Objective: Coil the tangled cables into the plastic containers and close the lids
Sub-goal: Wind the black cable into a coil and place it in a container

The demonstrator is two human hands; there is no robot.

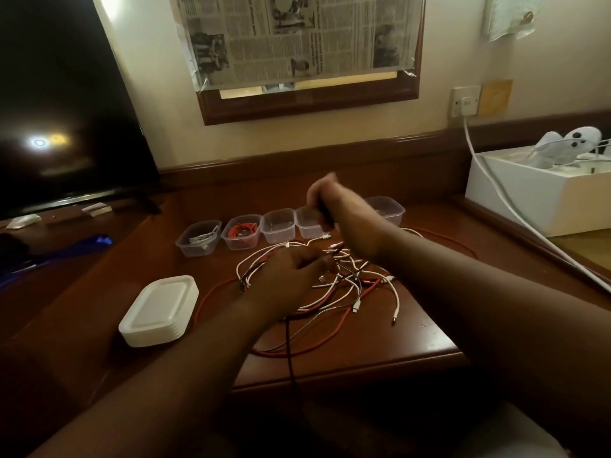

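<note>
Left hand (291, 276) on cables (347, 285); newspaper (297, 38) unreadable

Two bare forearms reach in from the lower edge of the view, each ending in a bare hand. The left hand (291, 276) and the right hand (325, 200) show no sleeves, rings, watch or bands anywhere up to the elbows.

Five plastic containers (277, 224) in a row — two hold coiled cables; one lid stack (158, 310).
</note>
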